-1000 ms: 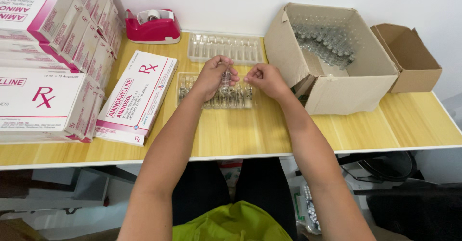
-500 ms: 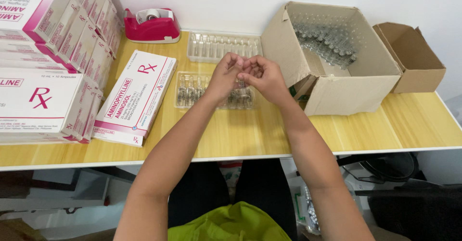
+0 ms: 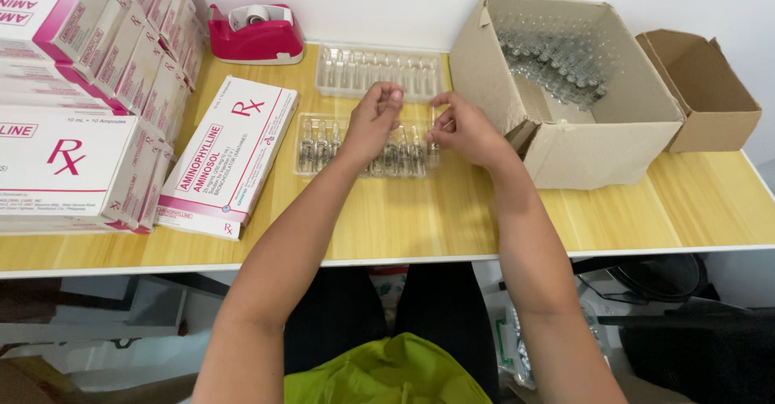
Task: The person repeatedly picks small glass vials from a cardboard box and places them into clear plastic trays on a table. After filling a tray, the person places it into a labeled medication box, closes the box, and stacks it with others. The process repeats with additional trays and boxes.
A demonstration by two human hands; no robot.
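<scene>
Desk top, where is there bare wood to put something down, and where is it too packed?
Bare wood runs along the desk front edge, under both forearms, and widens right of the big cardboard box. Crowded: the left side with stacked cartons and a flat carton, and the middle, where the left hand and right hand work over the clear trays.

Bare wooden table [image 3: 420,218] in front of the near ampoule tray [image 3: 323,142], open run to the front edge. Left blocked: flat carton [image 3: 230,154] just beside tray, stacked cartons [image 3: 73,105] beyond. Right blocked by big cardboard box [image 3: 565,97], close to right hand [image 3: 464,129]; small empty box [image 3: 698,89] further right. Behind: second clear tray [image 3: 379,73], tape dispenser [image 3: 257,33], wall. Narrow gap between trays, left hand [image 3: 373,121] over it.
</scene>
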